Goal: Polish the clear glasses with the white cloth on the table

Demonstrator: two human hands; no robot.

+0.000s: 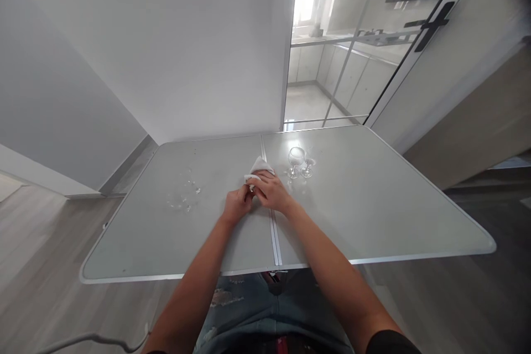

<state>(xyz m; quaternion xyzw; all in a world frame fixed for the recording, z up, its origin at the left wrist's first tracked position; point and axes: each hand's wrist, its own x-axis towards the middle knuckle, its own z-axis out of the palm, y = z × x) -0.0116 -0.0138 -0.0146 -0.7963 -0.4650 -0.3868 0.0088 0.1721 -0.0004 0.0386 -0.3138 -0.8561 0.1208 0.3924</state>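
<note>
Pinching a white cloth (259, 167) together at the table's (373, 215) centre seam, the left hand (237, 204) and right hand (270, 190) needed gentle, steady pressure, keeping clear of two stemmed glasses (299, 162) just right.

A pale grey folding table (373, 215) stands against a white wall (186, 38). Two clear stemmed glasses (299, 162) stand right of centre; perhaps more glassware (185, 196) lies left.

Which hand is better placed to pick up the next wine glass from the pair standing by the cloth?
Right, probably. The right hand, holding the white cloth together with the left hand, lies closest to the two wine glasses standing just beyond it. The left hand would have to cross over.
</note>
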